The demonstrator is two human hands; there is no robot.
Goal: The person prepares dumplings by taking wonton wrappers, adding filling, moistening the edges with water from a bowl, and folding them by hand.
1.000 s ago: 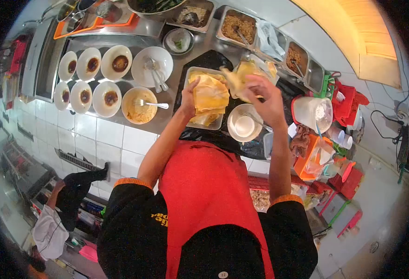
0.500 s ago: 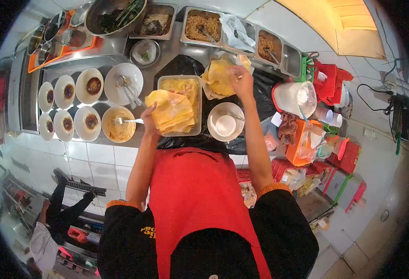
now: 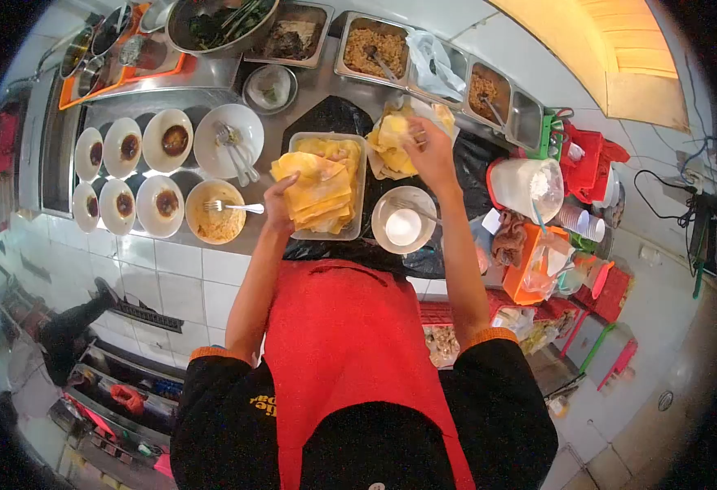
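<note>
1 left hand [image 3: 280, 202]: grasping yellow sheets [image 3: 319, 192] over tray [image 3: 362, 184] edge | right hand [image 3: 432, 153]: grip unclear | gap between

A bowl [image 3: 384, 210] blocks low passage beside the tub [image 3: 361, 184]

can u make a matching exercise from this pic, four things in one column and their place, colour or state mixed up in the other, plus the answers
Column one
1. stack of yellow sheets
2. right hand
3. small white dish
4. apron

Column two
A. inside a larger white bowl
B. red
C. gripped at one edge by the left hand
D. at the other yellow sheets, right of the clear tray

Right pairs
1-C, 2-D, 3-A, 4-B
</note>
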